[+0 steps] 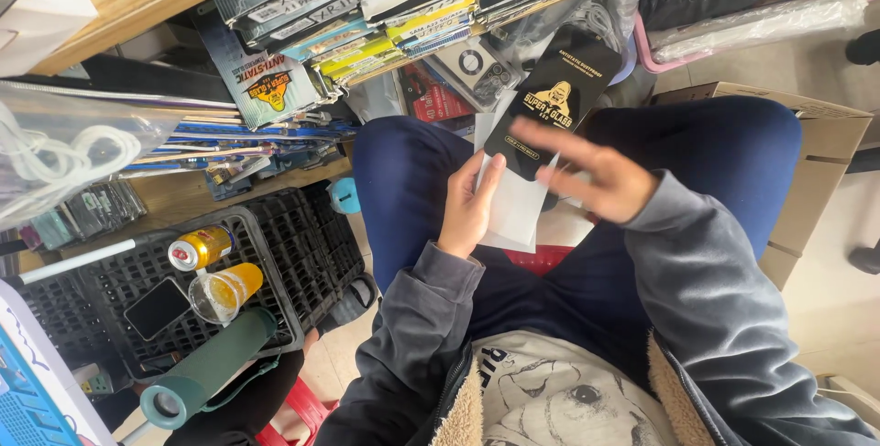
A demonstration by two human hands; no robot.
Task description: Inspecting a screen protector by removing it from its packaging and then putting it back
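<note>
Two hands show mid-frame, the left hand [469, 208] and the right hand [600, 176], and between them are one black packet [541, 102] and one white sleeve [513, 212]. On the one black crate [302, 244] at lower left lie one drink can [200, 249], one plastic cup [225, 292], one dark phone [157, 308] and one green cylinder [211, 363]. One cardboard box [825, 148] stands at right, while the stacked packets [403, 6] along the top are too many to count.

Left hand [469, 208] raised over lap, palm up, fingers [490, 171] curled in a grip; right hand [600, 176] blurred, flat, fingers spread, reaching leftward.
</note>
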